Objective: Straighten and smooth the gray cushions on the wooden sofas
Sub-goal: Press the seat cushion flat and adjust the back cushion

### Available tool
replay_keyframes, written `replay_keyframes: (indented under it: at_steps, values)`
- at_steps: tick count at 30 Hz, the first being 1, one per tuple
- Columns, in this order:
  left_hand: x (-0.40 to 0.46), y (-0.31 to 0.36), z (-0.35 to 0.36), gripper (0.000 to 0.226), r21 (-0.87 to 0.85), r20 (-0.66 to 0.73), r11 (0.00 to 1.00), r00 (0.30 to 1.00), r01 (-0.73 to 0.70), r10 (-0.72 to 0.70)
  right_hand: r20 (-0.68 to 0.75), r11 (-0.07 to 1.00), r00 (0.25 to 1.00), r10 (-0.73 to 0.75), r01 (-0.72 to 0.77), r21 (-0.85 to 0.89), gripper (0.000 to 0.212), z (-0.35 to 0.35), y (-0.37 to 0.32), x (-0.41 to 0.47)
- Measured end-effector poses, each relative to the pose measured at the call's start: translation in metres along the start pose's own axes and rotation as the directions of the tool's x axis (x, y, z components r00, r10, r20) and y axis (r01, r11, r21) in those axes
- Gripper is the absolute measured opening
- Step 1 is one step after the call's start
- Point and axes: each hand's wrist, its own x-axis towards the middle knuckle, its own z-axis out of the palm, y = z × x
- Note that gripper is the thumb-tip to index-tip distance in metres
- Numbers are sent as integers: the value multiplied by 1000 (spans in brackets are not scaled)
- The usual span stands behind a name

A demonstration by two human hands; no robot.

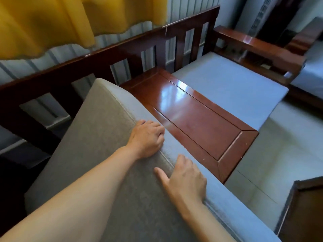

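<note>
A gray cushion is seen tilted up on its near edge over the seat of a wooden sofa, its far corner raised toward the slatted backrest, apparently so that it can be squared before being laid flat. The piped right-hand edge of the cushion is held by both hands: the left hand, reached across from the lower left, is curled over the seam with its fingers hooked down the side panel, while the right hand is set nearer the camera, its fingers wrapped over the same edge and its thumb pressed flat on the top face. Both grips are thus clamped on the cushion's border rather than spread open, which is judged to give control of the whole slab as it is shifted. Just beside that edge, the polished wooden surface built into the middle of the sofa is left bare, and the cushion is probably being kept clear of it. Beyond it, a second gray cushion is lying flat and smooth in its own seat, bounded by the armrest. A yellow curtain is hung above the backrest. Lowering and smoothing of the held cushion is judged to remain.
</note>
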Motion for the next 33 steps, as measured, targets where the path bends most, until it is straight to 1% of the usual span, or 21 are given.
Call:
replay_keyframes:
  at_steps: [3,6,9,10,12,14,16,17,18,22,24,27,30,33]
  values:
    - [18,2,35,58,40,77,999,997,-30,27,36,1000,999,27,-27,5,61,20,18,29]
    - [28,-15,73,62,93,99,995,995,-23,14,38,999,999,-2,0,54,54,50,24,57]
    - [41,-25,98,62,125,148,992,989,-13,-6,-20,995,1000,2,0,97,54,75,28,78]
    - [44,-24,105,58,136,168,991,986,-17,-6,-36,996,999,17,-14,87,54,83,33,82]
    - [48,-19,125,49,152,186,988,982,-17,-12,-129,997,991,39,-30,67,52,102,43,89]
    - [47,-17,141,46,144,137,989,991,-16,-4,-212,998,976,50,-40,52,49,121,49,92]
    - [44,-23,152,34,107,23,994,1000,-19,17,-285,998,957,58,-47,44,49,135,49,97]
    - [44,-27,155,31,92,-4,996,1000,-20,20,-308,998,949,62,-49,50,50,140,48,100]
    - [45,-30,159,32,81,6,996,1000,-28,28,-331,997,941,70,-56,53,51,142,46,103]
    - [43,-28,179,50,50,118,997,992,-57,51,-303,994,947,103,-93,49,53,164,55,116]
    - [40,-27,198,55,48,132,997,990,-58,51,-311,995,945,98,-91,38,51,181,65,121]
    - [37,-32,216,53,31,122,997,990,-71,67,-323,997,943,75,-60,57,46,197,72,124]
    - [31,-38,235,51,40,128,996,989,-80,75,-299,997,952,65,-53,48,53,211,77,127]
    - [35,-33,246,64,95,250,994,968,-61,35,-248,998,967,54,-41,54,60,220,81,129]
